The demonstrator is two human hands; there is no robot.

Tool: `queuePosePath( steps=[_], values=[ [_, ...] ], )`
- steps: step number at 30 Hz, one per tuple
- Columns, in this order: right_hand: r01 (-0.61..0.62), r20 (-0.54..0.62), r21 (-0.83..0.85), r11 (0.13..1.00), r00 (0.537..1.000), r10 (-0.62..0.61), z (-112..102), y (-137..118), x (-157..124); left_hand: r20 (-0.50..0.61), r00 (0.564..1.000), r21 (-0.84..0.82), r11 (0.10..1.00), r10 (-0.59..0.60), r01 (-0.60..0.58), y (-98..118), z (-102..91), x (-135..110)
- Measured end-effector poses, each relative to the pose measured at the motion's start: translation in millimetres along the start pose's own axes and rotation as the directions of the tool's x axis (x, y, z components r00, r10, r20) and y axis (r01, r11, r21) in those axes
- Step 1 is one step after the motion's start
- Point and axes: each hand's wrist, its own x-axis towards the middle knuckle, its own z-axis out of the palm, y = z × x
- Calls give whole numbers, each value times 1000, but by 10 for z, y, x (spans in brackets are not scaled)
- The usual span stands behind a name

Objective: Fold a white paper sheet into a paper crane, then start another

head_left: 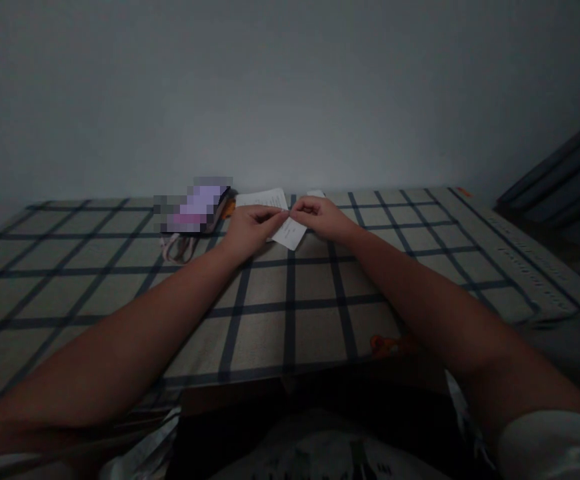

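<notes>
The left hand point(251, 232) and right hand point(324, 218), fingertips pinched together, grip a paper point(290, 236), its top hidden, print illegible.

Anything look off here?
Yes: the purple object left of the hands shows as coarse pixel blocks, hiding its detail. The small paper pinched between left hand and right hand sits askew.

Looks like home: checked tablecloth point(315, 337) with printed lettering point(529, 257), plain grey wall point(290, 93) behind.
</notes>
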Motion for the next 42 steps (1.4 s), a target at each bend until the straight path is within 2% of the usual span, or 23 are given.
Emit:
queuePosePath(
  steps=[3, 8, 21, 24, 27, 33, 37, 42],
  values=[
    [3, -2, -2, 1000, 1000, -3, -6, -25, 7, -48, 999, 4, 1000, -6, 7, 26, 5, -13],
    [-119, -20, 63, 991, 993, 120, -42, -29, 14, -164, 986, -22, 1000, -6, 2, 39, -17, 5],
    [-154, -94, 142, 978, 981, 168, -79, -8, 6, -220, 973, -131, 990, -75, 47, 21, -27, 42],
    [-75, -54, 97, 992, 995, 80, -38, -4, 2, -145, 988, -109, 993, -49, 33, 0, -16, 39],
    [45, -28, -32, 998, 999, -46, 8, 8, 0, -64, 998, -64, 998, -11, 7, -28, 0, 36],
    [192, 70, -351, 916, 981, -178, -13, 12, -36, -23, 997, 97, 992, 78, -75, -70, -32, 56],
    [206, 53, -391, 897, 978, -201, -34, 11, -41, 33, 989, 205, 967, 146, -150, -67, -55, 65],
    [175, 11, -368, 913, 983, -184, -54, 13, -29, 125, 964, 316, 912, 233, -261, -79, -51, 79]
  ],
)
